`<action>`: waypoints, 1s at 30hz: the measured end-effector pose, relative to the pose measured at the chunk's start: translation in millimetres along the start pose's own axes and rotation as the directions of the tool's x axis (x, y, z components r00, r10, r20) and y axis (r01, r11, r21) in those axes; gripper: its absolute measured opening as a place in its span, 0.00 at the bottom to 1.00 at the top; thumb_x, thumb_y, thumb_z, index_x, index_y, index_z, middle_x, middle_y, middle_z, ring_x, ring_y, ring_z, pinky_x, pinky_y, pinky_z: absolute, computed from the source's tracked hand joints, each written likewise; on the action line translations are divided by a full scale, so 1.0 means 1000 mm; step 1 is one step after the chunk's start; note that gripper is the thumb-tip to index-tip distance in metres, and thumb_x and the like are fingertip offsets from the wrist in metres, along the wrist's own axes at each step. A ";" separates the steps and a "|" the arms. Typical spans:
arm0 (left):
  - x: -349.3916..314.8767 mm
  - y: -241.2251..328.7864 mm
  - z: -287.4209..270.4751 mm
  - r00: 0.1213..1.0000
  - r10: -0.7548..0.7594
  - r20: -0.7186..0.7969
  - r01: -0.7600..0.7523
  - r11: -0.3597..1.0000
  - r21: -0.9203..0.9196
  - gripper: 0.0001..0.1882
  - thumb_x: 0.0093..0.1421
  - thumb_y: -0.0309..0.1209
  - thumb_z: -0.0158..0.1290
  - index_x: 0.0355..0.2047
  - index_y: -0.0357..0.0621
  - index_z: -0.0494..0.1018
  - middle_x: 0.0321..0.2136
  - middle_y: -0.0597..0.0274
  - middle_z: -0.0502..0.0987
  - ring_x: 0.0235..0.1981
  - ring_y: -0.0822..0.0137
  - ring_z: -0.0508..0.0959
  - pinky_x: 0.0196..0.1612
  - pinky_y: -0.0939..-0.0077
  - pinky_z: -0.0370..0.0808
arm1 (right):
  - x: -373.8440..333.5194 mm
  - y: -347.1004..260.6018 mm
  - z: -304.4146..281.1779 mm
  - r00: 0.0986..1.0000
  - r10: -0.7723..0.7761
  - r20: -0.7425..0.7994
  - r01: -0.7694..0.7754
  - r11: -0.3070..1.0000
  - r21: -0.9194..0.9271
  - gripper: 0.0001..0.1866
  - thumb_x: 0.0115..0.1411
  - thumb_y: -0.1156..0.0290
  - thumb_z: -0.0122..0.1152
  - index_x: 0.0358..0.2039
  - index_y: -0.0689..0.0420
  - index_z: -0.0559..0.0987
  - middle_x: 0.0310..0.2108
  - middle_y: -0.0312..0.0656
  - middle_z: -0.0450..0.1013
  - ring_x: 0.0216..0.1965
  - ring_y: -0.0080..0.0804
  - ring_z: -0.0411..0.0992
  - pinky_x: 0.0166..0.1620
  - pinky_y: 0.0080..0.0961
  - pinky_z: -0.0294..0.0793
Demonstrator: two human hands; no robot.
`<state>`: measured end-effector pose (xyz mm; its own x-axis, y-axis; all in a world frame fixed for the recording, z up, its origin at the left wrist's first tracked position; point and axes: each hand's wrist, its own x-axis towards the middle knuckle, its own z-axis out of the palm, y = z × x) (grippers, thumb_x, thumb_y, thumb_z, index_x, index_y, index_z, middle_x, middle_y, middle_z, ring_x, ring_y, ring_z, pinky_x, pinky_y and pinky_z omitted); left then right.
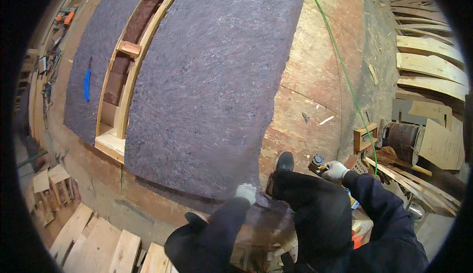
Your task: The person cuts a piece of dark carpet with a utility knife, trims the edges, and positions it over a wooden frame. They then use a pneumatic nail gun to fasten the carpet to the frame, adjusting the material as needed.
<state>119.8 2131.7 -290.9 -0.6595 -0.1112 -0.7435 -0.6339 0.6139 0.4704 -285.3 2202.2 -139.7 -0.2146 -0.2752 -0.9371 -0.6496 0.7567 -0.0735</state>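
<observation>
A large purple-grey felt-like sheet stretches away from me over the work surface. My left hand, in a white glove, is closed at the near edge of this sheet, its fingers curled on the material. In my right hand, also gloved in white, is a compact black-and-yellow tool; its exact kind is unclear. The tool is held to the right of my dark shoe. A curved wooden frame with short cross blocks lies on the left part of the sheet.
A green hose runs down the right side toward my right arm. Left of the frame lies a blue-handled tool. Curved wooden pieces line the far right, above a rusty drum. Planks lie at lower left.
</observation>
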 end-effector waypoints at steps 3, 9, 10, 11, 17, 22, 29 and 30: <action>-0.038 0.001 -0.036 0.999 -0.044 -0.006 0.043 0.994 -0.099 0.14 0.58 0.36 0.51 0.40 0.46 0.82 0.43 0.50 0.81 0.45 0.52 0.82 0.47 0.57 0.78 | -0.036 0.040 -0.013 0.998 0.009 0.062 -0.012 0.999 0.048 0.22 0.49 0.54 0.68 0.41 0.55 0.84 0.37 0.52 0.81 0.39 0.48 0.80 0.45 0.39 0.77; -0.170 -0.041 -0.131 0.806 -0.575 -0.139 0.371 0.674 -0.639 0.19 0.59 0.38 0.53 0.46 0.42 0.80 0.44 0.48 0.82 0.47 0.51 0.81 0.51 0.59 0.76 | -0.116 0.103 -0.054 0.992 -0.013 0.128 0.018 0.999 -0.043 0.21 0.52 0.55 0.64 0.43 0.54 0.83 0.38 0.55 0.81 0.43 0.52 0.79 0.48 0.41 0.77; -0.191 -0.046 -0.144 0.749 -0.656 -0.096 0.434 0.594 -0.677 0.18 0.59 0.36 0.53 0.45 0.42 0.81 0.43 0.49 0.83 0.47 0.52 0.82 0.51 0.61 0.77 | -0.127 0.114 -0.067 0.987 -0.037 0.156 0.041 0.999 -0.019 0.21 0.52 0.54 0.64 0.43 0.52 0.84 0.40 0.55 0.80 0.45 0.51 0.79 0.49 0.41 0.77; -0.207 -0.052 -0.157 0.712 -0.696 -0.093 0.458 0.561 -0.689 0.17 0.59 0.36 0.54 0.45 0.42 0.81 0.42 0.50 0.83 0.47 0.54 0.82 0.51 0.63 0.77 | -0.137 0.121 -0.079 0.988 -0.056 0.144 0.062 0.997 -0.039 0.21 0.52 0.54 0.64 0.44 0.51 0.84 0.41 0.54 0.80 0.46 0.51 0.78 0.50 0.41 0.76; -0.209 -0.030 -0.207 0.666 -0.745 -0.042 0.525 0.508 -0.683 0.17 0.61 0.38 0.53 0.45 0.43 0.81 0.42 0.48 0.83 0.47 0.52 0.82 0.52 0.62 0.76 | -0.191 0.151 -0.169 0.986 0.079 0.146 -0.080 0.997 0.004 0.25 0.52 0.54 0.70 0.48 0.51 0.82 0.43 0.49 0.81 0.46 0.46 0.79 0.50 0.37 0.76; -0.145 0.034 -0.229 0.719 -0.682 0.137 0.414 0.261 -0.872 0.16 0.61 0.36 0.53 0.44 0.41 0.81 0.36 0.52 0.85 0.39 0.60 0.84 0.47 0.67 0.78 | -0.221 0.168 -0.254 0.985 0.154 0.077 -0.164 0.975 0.147 0.18 0.50 0.63 0.69 0.41 0.58 0.84 0.35 0.46 0.82 0.36 0.38 0.81 0.43 0.33 0.78; -0.061 0.089 -0.272 0.863 -0.496 0.098 0.287 0.320 -0.903 0.16 0.67 0.27 0.49 0.52 0.33 0.74 0.34 0.55 0.82 0.29 0.68 0.79 0.37 0.72 0.76 | -0.228 0.181 -0.386 0.980 0.129 0.150 -0.153 0.975 0.159 0.21 0.53 0.62 0.72 0.46 0.54 0.83 0.36 0.44 0.82 0.36 0.36 0.80 0.43 0.34 0.77; -0.052 0.094 -0.277 0.849 -0.485 0.210 0.340 0.196 -0.920 0.16 0.67 0.27 0.49 0.53 0.33 0.73 0.35 0.54 0.82 0.29 0.68 0.79 0.38 0.73 0.76 | -0.225 0.181 -0.403 0.975 0.160 0.156 -0.181 0.974 0.134 0.22 0.52 0.61 0.72 0.48 0.52 0.83 0.38 0.45 0.82 0.38 0.37 0.80 0.44 0.35 0.77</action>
<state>-17.0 1978.6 -76.0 -0.1676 -0.2278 -0.9592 -0.7201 -0.6362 0.2770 -648.3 2162.4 195.4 -0.1993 -0.0548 -0.9784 -0.4966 0.8664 0.0527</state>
